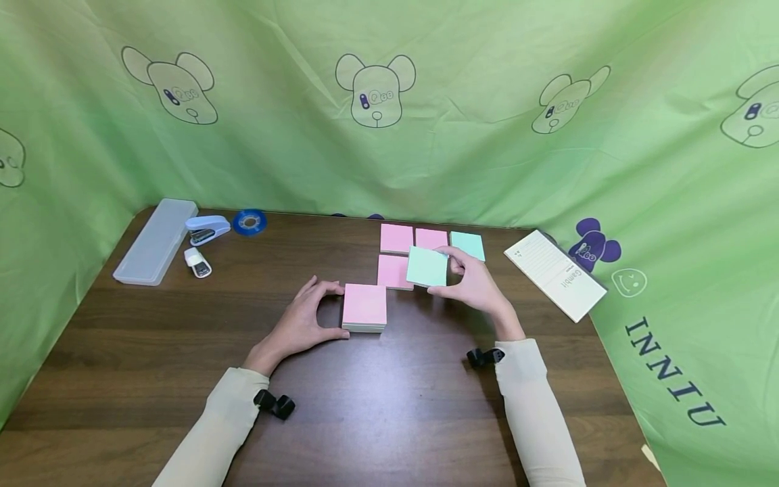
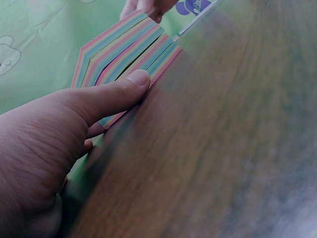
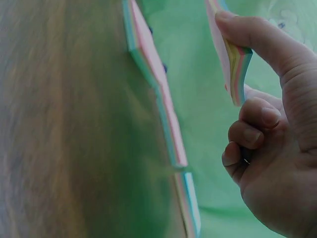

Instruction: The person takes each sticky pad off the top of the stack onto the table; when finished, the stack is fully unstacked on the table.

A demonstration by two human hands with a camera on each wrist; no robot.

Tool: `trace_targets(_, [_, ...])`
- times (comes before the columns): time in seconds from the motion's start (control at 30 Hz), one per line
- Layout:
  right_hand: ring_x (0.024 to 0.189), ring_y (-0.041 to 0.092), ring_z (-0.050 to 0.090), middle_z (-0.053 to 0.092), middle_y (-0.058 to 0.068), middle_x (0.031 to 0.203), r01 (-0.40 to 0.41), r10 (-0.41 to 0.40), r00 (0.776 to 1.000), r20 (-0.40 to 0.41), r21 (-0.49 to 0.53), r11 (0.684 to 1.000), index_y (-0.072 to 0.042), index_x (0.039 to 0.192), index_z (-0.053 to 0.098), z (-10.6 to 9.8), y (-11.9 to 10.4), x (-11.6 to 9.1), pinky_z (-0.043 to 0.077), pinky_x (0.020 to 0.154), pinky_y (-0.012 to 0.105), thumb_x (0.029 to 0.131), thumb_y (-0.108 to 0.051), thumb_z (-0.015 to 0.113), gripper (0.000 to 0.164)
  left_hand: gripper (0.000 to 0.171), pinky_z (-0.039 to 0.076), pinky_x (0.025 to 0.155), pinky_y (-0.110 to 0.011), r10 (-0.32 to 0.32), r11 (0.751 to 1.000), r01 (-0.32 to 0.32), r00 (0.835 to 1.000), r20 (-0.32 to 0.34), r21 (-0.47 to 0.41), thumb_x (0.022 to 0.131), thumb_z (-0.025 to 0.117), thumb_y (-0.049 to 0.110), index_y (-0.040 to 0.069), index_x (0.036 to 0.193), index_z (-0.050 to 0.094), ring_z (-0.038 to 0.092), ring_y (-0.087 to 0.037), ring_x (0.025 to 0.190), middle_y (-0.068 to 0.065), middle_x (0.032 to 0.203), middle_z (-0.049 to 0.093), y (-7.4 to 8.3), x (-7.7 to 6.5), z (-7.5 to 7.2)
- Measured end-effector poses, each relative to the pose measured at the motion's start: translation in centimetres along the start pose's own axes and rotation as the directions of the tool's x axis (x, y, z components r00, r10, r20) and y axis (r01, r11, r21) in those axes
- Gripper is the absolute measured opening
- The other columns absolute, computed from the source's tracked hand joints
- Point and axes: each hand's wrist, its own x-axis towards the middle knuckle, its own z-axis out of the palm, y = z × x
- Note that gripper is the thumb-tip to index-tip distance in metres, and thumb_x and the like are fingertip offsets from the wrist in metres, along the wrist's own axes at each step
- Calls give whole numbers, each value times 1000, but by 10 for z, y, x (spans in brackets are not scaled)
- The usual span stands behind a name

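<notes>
My left hand [image 1: 304, 321] holds a stack of sticky note pads [image 1: 364, 306], pink on top, at its left side on the table. In the left wrist view, the thumb lies along the stack's striped edges [image 2: 129, 49]. My right hand [image 1: 471, 281] pinches a mint-green sticky note pad [image 1: 427, 266] between thumb and fingers. That pad is raised off the table in the right wrist view, its layered edge [image 3: 239, 69] showing. Behind it lie three pink pads [image 1: 396, 239] and a mint-green pad [image 1: 467, 245]; the held pad partly covers the nearest pink one [image 1: 393, 271].
At the left are a translucent pencil case [image 1: 155, 243], a light-blue stapler [image 1: 208, 228], a small white bottle-like item [image 1: 197, 262] and a blue tape roll [image 1: 249, 222]. A white notepad [image 1: 555, 274] lies at the right edge. Green printed cloth [image 1: 377, 169] hangs behind the table.
</notes>
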Motion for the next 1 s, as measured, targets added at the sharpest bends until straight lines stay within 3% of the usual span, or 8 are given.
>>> trace_targets(0.43, [78, 16, 32, 31, -1, 85, -85, 85, 996, -8, -142, 986, -9, 152, 62, -8, 26, 0, 36, 80, 37, 83, -24, 100, 80, 82, 14, 141, -54, 17, 1000, -17, 1000, -5, 5, 74, 106, 24, 7, 141, 62, 52, -37, 153, -15, 149, 67, -1, 1, 0])
trace_targets(0.7, [74, 14, 28, 29, -4, 81, -84, 101, 993, 63, -228, 970, -6, 150, 63, -10, 32, 0, 35, 77, 37, 83, -25, 100, 79, 82, 14, 141, -54, 15, 1000, -15, 1000, -2, 0, 74, 106, 24, 7, 141, 62, 52, -37, 153, -16, 149, 67, -1, 1, -1])
trace_targets(1.0, [71, 13, 27, 32, -5, 79, -94, 132, 985, 108, -300, 949, -13, 154, 61, -9, 36, 0, 30, 69, 34, 81, -31, 101, 84, 82, 13, 141, -54, 15, 1000, -15, 1000, 3, -6, 75, 106, 24, 6, 140, 62, 52, -36, 153, -15, 148, 67, -1, 1, -1])
